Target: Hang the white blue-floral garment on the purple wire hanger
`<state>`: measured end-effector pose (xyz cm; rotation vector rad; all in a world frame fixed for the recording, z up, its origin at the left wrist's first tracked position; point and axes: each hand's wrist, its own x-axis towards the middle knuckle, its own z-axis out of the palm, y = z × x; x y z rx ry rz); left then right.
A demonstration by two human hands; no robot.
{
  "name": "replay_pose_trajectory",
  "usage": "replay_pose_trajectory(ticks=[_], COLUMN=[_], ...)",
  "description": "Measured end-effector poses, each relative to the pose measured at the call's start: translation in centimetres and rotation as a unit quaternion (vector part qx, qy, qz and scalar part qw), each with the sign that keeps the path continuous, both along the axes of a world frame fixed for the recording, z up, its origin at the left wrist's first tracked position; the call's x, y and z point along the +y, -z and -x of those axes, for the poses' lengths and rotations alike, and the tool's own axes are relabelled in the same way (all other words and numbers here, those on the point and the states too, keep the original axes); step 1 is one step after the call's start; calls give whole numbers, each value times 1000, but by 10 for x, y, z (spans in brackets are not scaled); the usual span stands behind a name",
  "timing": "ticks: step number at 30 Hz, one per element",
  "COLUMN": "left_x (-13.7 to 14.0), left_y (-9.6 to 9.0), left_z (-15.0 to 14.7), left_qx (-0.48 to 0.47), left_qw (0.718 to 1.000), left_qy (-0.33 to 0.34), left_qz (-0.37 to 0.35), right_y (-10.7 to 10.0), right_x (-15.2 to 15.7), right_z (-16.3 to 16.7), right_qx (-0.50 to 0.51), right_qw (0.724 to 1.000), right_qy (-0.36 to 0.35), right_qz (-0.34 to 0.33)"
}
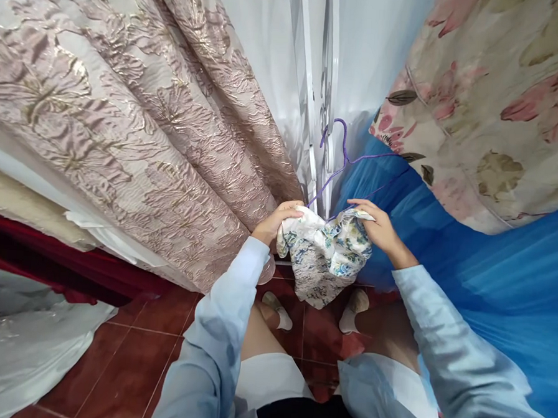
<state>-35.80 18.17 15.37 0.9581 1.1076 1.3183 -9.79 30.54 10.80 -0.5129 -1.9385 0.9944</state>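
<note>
Between my two hands hangs a white garment with a blue and green floral print. My left hand pinches its upper left edge. At the upper right edge, my right hand grips a folded part of the cloth, its index finger stretched along the top. A purple wire hanger is just above and behind the garment, its hook near white metal bars. The hanger's lower part passes behind the cloth and my fingers, so I cannot tell whether it is inside the garment.
Pink and gold brocade fabric hangs on the left. To the right are floral fabric and blue tulle. White metal bars stand ahead. Below lie red floor tiles, with my feet on them. Dark red cloth hangs farther left.
</note>
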Motion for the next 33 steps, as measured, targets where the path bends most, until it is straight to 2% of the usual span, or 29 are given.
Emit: replay_pose_trajectory(ticks=[4,7,9,13,15,17,19,21,23,26,28,30,33], left_x=[-8,0,9,21,16,6,-6,-15,-20,-20,-18,-15,-13], left_y=[-12,-31,-47,-79,-90,-94,-91,-83,-75,-70,-71,-73,-76], left_z=[-2,-1,0,0,-1,-3,-4,0,7,22,28,30,28], left_qx=[61,133,209,374,434,473,504,546,591,619,608,589,561], left_qw=[998,987,968,900,871,854,837,809,776,754,762,776,797], left_qy=[19,28,57,91,58,-3,-59,-93,-102,-92,-80,-68,-55], left_qz=[-26,-80,-127,-205,-221,-219,-205,-198,-197,-200,-207,-214,-216], right_y=[9,10,8,4,2,0,-3,-6,-4,5,12,16,14], right_x=[-13,-34,-47,-66,-74,-82,-90,-95,-95,-80,-61,-35,4], right_z=[19,31,40,59,70,79,80,70,45,-7,-38,-57,-65], right_qx=[2,2,19,41,37,33,36,45,54,94,153,191,191], right_qw=[999,998,995,990,990,990,990,992,996,991,963,931,913], right_qy=[6,-7,-24,-38,-47,-72,-100,-106,-66,92,218,295,321], right_qz=[35,66,95,130,129,115,89,58,32,18,35,97,166])
